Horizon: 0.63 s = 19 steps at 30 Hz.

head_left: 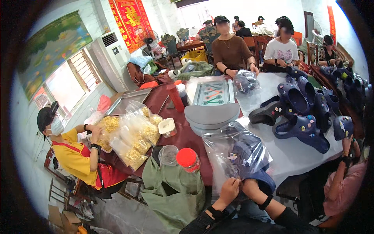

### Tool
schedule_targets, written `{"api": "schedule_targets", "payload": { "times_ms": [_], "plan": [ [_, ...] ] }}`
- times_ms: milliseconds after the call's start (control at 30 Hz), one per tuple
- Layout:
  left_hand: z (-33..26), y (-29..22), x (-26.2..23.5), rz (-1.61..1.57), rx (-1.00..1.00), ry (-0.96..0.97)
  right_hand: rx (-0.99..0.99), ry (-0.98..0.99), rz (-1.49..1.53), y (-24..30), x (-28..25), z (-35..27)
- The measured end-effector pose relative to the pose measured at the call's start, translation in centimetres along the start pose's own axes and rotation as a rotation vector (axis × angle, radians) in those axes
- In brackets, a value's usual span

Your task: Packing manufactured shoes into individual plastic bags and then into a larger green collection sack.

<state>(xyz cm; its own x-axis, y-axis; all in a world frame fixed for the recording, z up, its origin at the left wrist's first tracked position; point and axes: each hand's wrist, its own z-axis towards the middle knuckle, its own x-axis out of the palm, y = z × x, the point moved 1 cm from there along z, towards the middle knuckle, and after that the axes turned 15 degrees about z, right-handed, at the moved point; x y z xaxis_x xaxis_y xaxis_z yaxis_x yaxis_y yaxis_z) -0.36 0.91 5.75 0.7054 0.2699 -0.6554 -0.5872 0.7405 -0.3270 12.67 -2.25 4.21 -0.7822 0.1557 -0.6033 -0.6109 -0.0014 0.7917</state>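
A clear plastic bag point(216, 150) lies at the near edge of the table, with navy clogs point(249, 152) partly inside it. My left hand point(229, 191) is closed on the near edge of the bag, fingers pinched together. Close beside it, my right hand point(252, 188) reaches into the opening of the nearest navy clog and grips it; its fingertips are hidden by the shoe. Small colourful charms dot the uppers under the film. Just beyond the bag sits a grey, rounded case point(212, 115).
Loose navy clogs point(302, 128) pile up on the white sheet to the right. A red-lidded jar point(188, 159), a clear tub point(168, 155) and bags of yellow pieces point(140, 136) stand left. Green cloth point(171, 191) hangs off the edge. Co-workers sit around; one handles another bagged pair point(246, 82).
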Motion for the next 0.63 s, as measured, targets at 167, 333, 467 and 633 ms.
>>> {"api": "schedule_targets", "payload": {
  "times_ms": [167, 333, 467, 633],
  "plan": [
    [-1.1, 0.5, 0.8, 0.001, -0.056, 0.064, 0.028, 0.022, 0.054, 1.4, -0.6, 0.5],
    [-1.2, 0.2, 1.8, -0.167, -0.297, 0.036, 0.066, 0.246, 0.171, 1.5, -2.1, 0.9],
    [-1.1, 0.2, 1.8, -0.206, -0.313, 0.018, 0.009, 0.229, 0.322, 1.4, -3.0, -0.3],
    [-2.5, 1.1, 1.9, 0.022, -0.170, 0.195, -0.056, 0.150, 0.276, -2.4, -0.2, -1.2]
  ]
}}
